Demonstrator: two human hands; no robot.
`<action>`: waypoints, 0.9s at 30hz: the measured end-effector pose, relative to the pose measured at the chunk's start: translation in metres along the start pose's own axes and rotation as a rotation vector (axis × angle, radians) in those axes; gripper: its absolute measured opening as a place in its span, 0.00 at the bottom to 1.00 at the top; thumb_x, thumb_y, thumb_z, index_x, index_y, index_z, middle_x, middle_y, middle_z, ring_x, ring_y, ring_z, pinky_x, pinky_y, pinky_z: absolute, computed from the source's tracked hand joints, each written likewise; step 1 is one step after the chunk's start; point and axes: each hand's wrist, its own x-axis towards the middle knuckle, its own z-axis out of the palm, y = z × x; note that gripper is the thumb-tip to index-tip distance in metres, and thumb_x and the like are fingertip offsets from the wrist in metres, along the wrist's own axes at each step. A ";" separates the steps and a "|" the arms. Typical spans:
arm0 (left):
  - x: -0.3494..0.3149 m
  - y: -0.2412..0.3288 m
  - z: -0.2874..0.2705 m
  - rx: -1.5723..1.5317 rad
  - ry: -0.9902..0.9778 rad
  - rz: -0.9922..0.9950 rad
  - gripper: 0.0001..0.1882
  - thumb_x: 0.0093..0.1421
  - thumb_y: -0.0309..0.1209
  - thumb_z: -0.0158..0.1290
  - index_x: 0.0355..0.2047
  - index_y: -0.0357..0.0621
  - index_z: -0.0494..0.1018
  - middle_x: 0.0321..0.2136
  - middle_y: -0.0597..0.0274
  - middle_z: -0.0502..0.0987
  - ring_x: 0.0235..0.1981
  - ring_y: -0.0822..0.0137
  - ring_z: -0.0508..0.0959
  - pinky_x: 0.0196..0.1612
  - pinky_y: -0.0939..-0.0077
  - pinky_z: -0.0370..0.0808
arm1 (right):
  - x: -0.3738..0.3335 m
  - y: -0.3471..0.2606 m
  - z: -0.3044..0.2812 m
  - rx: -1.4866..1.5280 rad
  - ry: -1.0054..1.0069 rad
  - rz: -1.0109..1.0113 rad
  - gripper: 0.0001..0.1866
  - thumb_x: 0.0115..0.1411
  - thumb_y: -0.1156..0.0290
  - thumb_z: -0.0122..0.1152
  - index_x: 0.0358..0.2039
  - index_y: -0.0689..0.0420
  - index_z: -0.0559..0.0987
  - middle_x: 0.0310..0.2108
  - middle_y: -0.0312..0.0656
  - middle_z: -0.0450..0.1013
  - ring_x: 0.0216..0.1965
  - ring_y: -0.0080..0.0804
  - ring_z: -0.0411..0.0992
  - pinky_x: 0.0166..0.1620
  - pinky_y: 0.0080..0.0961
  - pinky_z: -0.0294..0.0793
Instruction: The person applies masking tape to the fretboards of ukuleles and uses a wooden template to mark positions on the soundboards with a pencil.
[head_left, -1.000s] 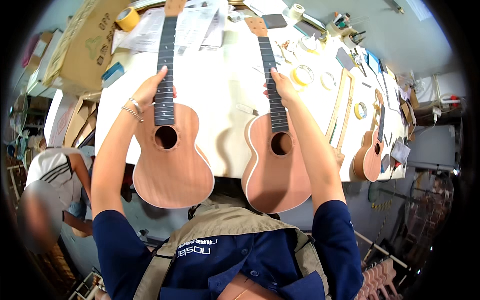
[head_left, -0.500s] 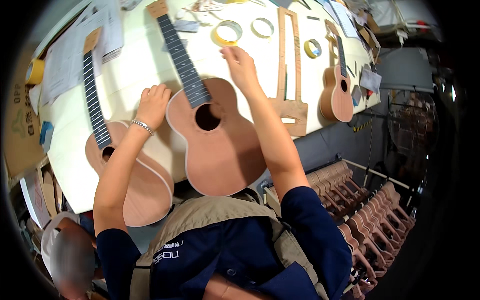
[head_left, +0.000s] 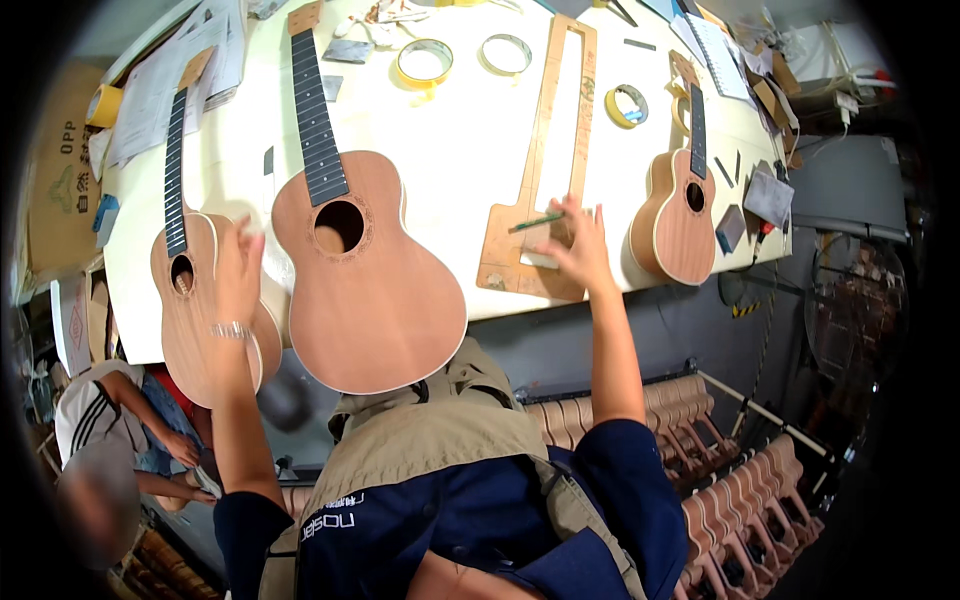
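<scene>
My right hand [head_left: 582, 245] is over the wide end of a wooden template [head_left: 500, 262], with a thin green pencil [head_left: 537, 222] at its fingertips. The pencil slants across the template's cutout; its grip is partly hidden. My left hand [head_left: 240, 268], slightly blurred, is above the edge of the left ukulele [head_left: 200, 330], fingers extended and nothing visible in them. Between my hands lies a larger unfinished ukulele [head_left: 375, 310], face up, its dark fretboard pointing away from me. Its lower end overhangs the table edge near my apron.
Tape rolls [head_left: 425, 64] lie at the back of the pale table. A smaller ukulele [head_left: 672, 215] rests at the right. Papers [head_left: 170, 110] cover the far left. Below the table, right, stands a rack of wooden instrument necks [head_left: 740, 510]. Another person [head_left: 100, 420] is at lower left.
My right hand has come from near the tape rolls to the template, and the pencil has turned sideways. My left hand has drawn back from the middle ukulele's neck. The whole view has shifted.
</scene>
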 end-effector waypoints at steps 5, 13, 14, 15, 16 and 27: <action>-0.121 -0.014 0.047 -0.450 0.087 -0.033 0.27 0.66 0.38 0.41 0.61 0.38 0.52 0.50 0.52 0.67 0.53 0.62 0.66 0.58 0.68 0.60 | -0.009 0.016 0.005 0.252 0.027 -0.100 0.32 0.34 0.72 0.75 0.42 0.56 0.72 0.46 0.41 0.74 0.52 0.41 0.69 0.65 0.51 0.47; -0.168 -0.005 0.076 -0.031 0.194 0.414 0.50 0.56 0.58 0.49 0.65 0.36 0.42 0.63 0.42 0.50 0.64 0.45 0.51 0.64 0.52 0.49 | 0.018 -0.113 -0.020 0.820 0.004 -0.108 0.30 0.30 0.77 0.78 0.37 0.57 0.72 0.41 0.46 0.75 0.47 0.41 0.72 0.49 0.35 0.73; -0.169 -0.006 0.077 -0.035 0.213 0.438 0.52 0.54 0.60 0.49 0.65 0.36 0.40 0.64 0.41 0.49 0.64 0.43 0.50 0.64 0.51 0.48 | 0.033 -0.133 -0.018 0.587 -0.002 -0.396 0.29 0.31 0.73 0.78 0.35 0.56 0.73 0.40 0.44 0.76 0.46 0.40 0.73 0.46 0.35 0.74; -0.169 -0.007 0.078 -0.046 0.218 0.464 0.55 0.52 0.62 0.50 0.65 0.37 0.39 0.64 0.41 0.48 0.65 0.42 0.48 0.64 0.49 0.47 | 0.042 -0.155 -0.012 0.553 -0.069 -0.434 0.27 0.31 0.68 0.78 0.33 0.56 0.74 0.40 0.42 0.76 0.44 0.40 0.73 0.45 0.34 0.73; -0.170 -0.009 0.079 -0.039 0.206 0.470 0.58 0.49 0.63 0.52 0.66 0.38 0.38 0.64 0.41 0.46 0.65 0.41 0.48 0.64 0.49 0.47 | 0.052 -0.170 -0.001 0.512 -0.098 -0.511 0.26 0.31 0.66 0.77 0.31 0.56 0.74 0.42 0.43 0.76 0.43 0.40 0.73 0.46 0.32 0.73; -0.167 -0.016 0.077 0.016 0.218 0.532 0.58 0.35 0.64 0.61 0.63 0.50 0.53 0.65 0.40 0.42 0.63 0.33 0.49 0.61 0.46 0.55 | 0.077 -0.214 0.048 0.309 -0.199 -0.542 0.31 0.41 0.63 0.72 0.47 0.55 0.73 0.35 0.31 0.74 0.46 0.36 0.69 0.61 0.46 0.57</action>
